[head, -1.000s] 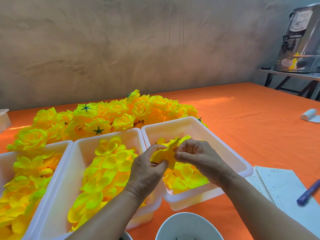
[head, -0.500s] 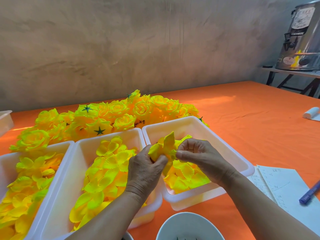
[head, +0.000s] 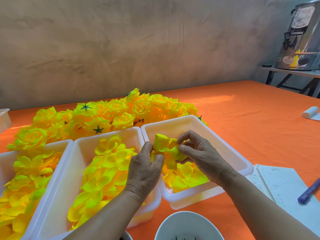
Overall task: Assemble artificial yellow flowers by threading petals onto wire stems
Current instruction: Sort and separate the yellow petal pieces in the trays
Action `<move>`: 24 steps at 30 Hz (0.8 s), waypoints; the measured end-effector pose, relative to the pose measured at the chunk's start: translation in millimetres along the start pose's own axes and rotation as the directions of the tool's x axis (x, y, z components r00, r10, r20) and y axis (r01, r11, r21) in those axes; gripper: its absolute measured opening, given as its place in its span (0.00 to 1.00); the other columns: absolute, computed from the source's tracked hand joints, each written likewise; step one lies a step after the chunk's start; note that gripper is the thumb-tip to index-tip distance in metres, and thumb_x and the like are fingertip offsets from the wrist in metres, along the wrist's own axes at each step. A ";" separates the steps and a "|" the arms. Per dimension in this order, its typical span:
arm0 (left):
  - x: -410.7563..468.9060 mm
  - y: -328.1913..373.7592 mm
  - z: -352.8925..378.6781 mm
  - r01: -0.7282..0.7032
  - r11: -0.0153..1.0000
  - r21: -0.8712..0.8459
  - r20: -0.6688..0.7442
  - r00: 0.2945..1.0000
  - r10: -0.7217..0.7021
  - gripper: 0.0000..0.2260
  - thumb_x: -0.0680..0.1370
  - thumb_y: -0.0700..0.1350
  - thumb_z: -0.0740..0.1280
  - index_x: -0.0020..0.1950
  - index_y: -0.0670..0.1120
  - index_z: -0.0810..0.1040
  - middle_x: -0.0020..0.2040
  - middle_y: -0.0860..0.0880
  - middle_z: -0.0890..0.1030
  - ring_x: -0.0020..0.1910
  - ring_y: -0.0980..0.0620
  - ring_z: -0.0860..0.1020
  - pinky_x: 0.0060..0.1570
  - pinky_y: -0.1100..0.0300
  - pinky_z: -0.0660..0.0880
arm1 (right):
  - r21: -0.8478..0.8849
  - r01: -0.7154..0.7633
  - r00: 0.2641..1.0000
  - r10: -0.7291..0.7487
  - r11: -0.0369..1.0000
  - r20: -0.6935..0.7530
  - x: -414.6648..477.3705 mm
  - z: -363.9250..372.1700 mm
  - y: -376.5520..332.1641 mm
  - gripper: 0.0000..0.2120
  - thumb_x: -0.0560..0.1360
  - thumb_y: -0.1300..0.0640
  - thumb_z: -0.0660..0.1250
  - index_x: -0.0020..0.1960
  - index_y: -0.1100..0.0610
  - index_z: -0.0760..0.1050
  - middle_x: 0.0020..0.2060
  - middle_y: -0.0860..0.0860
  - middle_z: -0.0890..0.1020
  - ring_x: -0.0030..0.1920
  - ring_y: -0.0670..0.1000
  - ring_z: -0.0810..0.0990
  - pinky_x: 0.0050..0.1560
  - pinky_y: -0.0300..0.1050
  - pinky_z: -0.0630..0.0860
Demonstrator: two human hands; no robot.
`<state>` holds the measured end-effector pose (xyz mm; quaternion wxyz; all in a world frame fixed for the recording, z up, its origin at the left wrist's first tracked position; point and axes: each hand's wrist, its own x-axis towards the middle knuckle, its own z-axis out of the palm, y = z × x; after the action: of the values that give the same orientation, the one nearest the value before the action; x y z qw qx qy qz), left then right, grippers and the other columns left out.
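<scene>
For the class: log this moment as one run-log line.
step: petal assembly | left grip: pinches half-built flower | right grip: pinches petal of it | place: over right tray

**An orange tabletop (head: 242, 127) laden with bins, flowers and paperwork**

Three white bins are set side by side with rims touching: the left bin (head: 57, 142), the middle bin (head: 90, 144) and the right bin (head: 181, 125). A heap of finished yellow flowers (head: 117, 111) is piled just behind them. A white bowl (head: 187, 220) is placed at the near edge, in front of the middle and right bins. Sheets of paper (head: 280, 184) are laid just beside the right bin, with a blue pen (head: 309, 191) on them. A white roll (head: 310, 112) is seen well apart at the right edge.
</scene>
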<state>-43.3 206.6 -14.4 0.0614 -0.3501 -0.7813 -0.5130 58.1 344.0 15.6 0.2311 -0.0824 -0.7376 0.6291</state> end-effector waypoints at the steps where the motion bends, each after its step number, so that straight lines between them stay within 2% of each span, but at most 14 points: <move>1: 0.1 -0.2 0.2 -0.009 1.000 0.000 0.004 1.000 0.009 0.11 0.72 0.54 0.59 0.46 0.49 0.76 0.33 0.47 0.78 0.34 0.44 0.75 0.35 0.47 0.75 | -0.056 0.013 1.000 -0.014 0.998 -0.003 0.2 1.3 0.7 0.10 0.78 0.68 0.61 0.46 0.55 0.75 0.35 0.52 0.78 0.34 0.50 0.80 0.38 0.44 0.77; 3: 0.5 -0.3 -0.2 -0.024 1.000 -0.014 0.011 1.000 0.024 0.15 0.74 0.61 0.63 0.46 0.50 0.77 0.33 0.49 0.79 0.34 0.47 0.76 0.35 0.49 0.75 | -0.173 0.050 0.999 -0.051 0.984 -0.003 0.6 4.0 3.5 0.11 0.78 0.65 0.63 0.46 0.52 0.79 0.36 0.51 0.80 0.37 0.47 0.78 0.41 0.46 0.78; 5: 0.3 -0.2 -0.9 -0.030 1.000 -0.009 0.019 0.999 0.030 0.19 0.74 0.66 0.63 0.44 0.50 0.78 0.33 0.49 0.80 0.34 0.47 0.77 0.35 0.49 0.75 | -0.264 0.070 0.998 -0.070 0.962 0.010 0.1 5.0 6.3 0.02 0.75 0.56 0.69 0.45 0.51 0.80 0.38 0.52 0.81 0.38 0.45 0.76 0.44 0.48 0.77; 7: 0.2 -0.7 -0.5 -0.035 0.999 0.011 0.024 0.999 0.035 0.18 0.72 0.65 0.61 0.41 0.51 0.76 0.31 0.48 0.79 0.34 0.44 0.77 0.34 0.49 0.73 | -0.325 0.058 0.998 -0.054 0.944 0.024 -0.7 4.9 10.2 0.09 0.68 0.49 0.74 0.44 0.51 0.79 0.36 0.48 0.80 0.37 0.43 0.75 0.44 0.48 0.76; 9: 0.0 -1.0 -0.2 -0.029 1.000 0.005 0.024 0.999 0.029 0.16 0.72 0.64 0.63 0.37 0.52 0.72 0.28 0.49 0.75 0.31 0.44 0.73 0.33 0.51 0.71 | -0.317 0.050 0.998 -0.038 0.947 0.045 0.0 4.7 11.7 0.11 0.67 0.51 0.77 0.42 0.52 0.76 0.35 0.46 0.78 0.37 0.43 0.73 0.42 0.46 0.74; 11: -0.4 -2.1 -0.2 -0.023 1.000 -0.016 0.038 0.999 0.024 0.17 0.71 0.65 0.64 0.35 0.53 0.71 0.27 0.51 0.73 0.28 0.50 0.68 0.31 0.53 0.69 | -0.260 0.051 0.997 -0.033 0.964 0.072 0.3 4.3 12.0 0.11 0.67 0.55 0.78 0.40 0.53 0.75 0.35 0.48 0.77 0.37 0.45 0.74 0.41 0.48 0.73; 14: -0.6 -3.1 -0.3 -0.034 0.999 -0.021 0.040 0.999 0.035 0.16 0.70 0.65 0.64 0.34 0.54 0.71 0.25 0.54 0.71 0.27 0.55 0.66 0.30 0.57 0.66 | -0.306 0.061 0.997 -0.042 0.950 0.068 1.1 3.3 13.8 0.11 0.68 0.60 0.76 0.36 0.54 0.73 0.32 0.47 0.74 0.35 0.46 0.70 0.38 0.51 0.72; 16: 1.0 -3.7 0.1 -0.016 0.999 -0.036 0.020 1.000 0.017 0.15 0.73 0.61 0.65 0.35 0.53 0.72 0.26 0.54 0.71 0.28 0.54 0.66 0.31 0.55 0.66 | -0.330 0.076 0.997 -0.070 0.941 0.029 1.7 1.4 13.0 0.09 0.66 0.59 0.72 0.33 0.54 0.71 0.29 0.43 0.70 0.33 0.45 0.67 0.35 0.48 0.66; 17: 2.1 -4.4 0.0 0.003 0.999 -0.044 0.002 1.000 -0.003 0.14 0.75 0.59 0.66 0.36 0.51 0.73 0.27 0.53 0.71 0.29 0.53 0.67 0.32 0.55 0.66 | -0.277 0.072 0.997 -0.080 0.958 -0.017 1.7 -0.5 12.0 0.06 0.64 0.59 0.69 0.34 0.57 0.72 0.29 0.45 0.70 0.33 0.46 0.67 0.35 0.47 0.65; 19: 4.8 -7.1 -1.1 0.052 0.997 -0.054 -0.042 0.998 -0.054 0.12 0.78 0.54 0.66 0.39 0.48 0.76 0.31 0.51 0.75 0.33 0.47 0.71 0.35 0.52 0.70 | -0.030 0.074 0.980 -0.078 0.997 -0.180 0.9 -6.9 10.1 0.03 0.62 0.60 0.64 0.35 0.59 0.73 0.31 0.51 0.71 0.34 0.50 0.68 0.36 0.48 0.66; 21: 7.3 -9.4 -2.7 0.102 0.991 -0.083 -0.080 0.991 -0.109 0.13 0.79 0.53 0.65 0.44 0.43 0.78 0.35 0.44 0.79 0.38 0.39 0.76 0.39 0.46 0.75 | 0.216 0.118 0.915 -0.021 0.969 -0.403 0.7 -13.9 8.7 0.03 0.61 0.61 0.62 0.33 0.55 0.73 0.30 0.53 0.72 0.33 0.52 0.69 0.35 0.49 0.70; 22: 8.0 -9.9 -3.2 0.126 0.986 -0.108 -0.094 0.986 -0.136 0.13 0.79 0.53 0.65 0.45 0.43 0.78 0.36 0.43 0.80 0.39 0.39 0.77 0.41 0.45 0.76 | 0.244 0.140 0.861 0.003 0.959 -0.508 0.7 -16.3 9.4 0.04 0.62 0.61 0.61 0.32 0.53 0.72 0.30 0.53 0.72 0.32 0.53 0.68 0.34 0.50 0.71; 24: 7.9 -8.4 -3.6 0.152 0.977 -0.147 -0.097 0.981 -0.167 0.12 0.80 0.53 0.64 0.46 0.45 0.79 0.37 0.44 0.81 0.38 0.43 0.79 0.40 0.47 0.76 | 0.092 0.096 0.741 -0.009 0.991 -0.672 1.5 -17.8 11.6 0.01 0.62 0.57 0.61 0.32 0.53 0.69 0.28 0.50 0.69 0.32 0.52 0.66 0.34 0.49 0.67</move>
<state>-55.3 205.5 -15.5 0.0380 -0.2611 -0.7647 -0.5878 62.6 362.7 6.5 0.5027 -0.2677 -0.5681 0.5941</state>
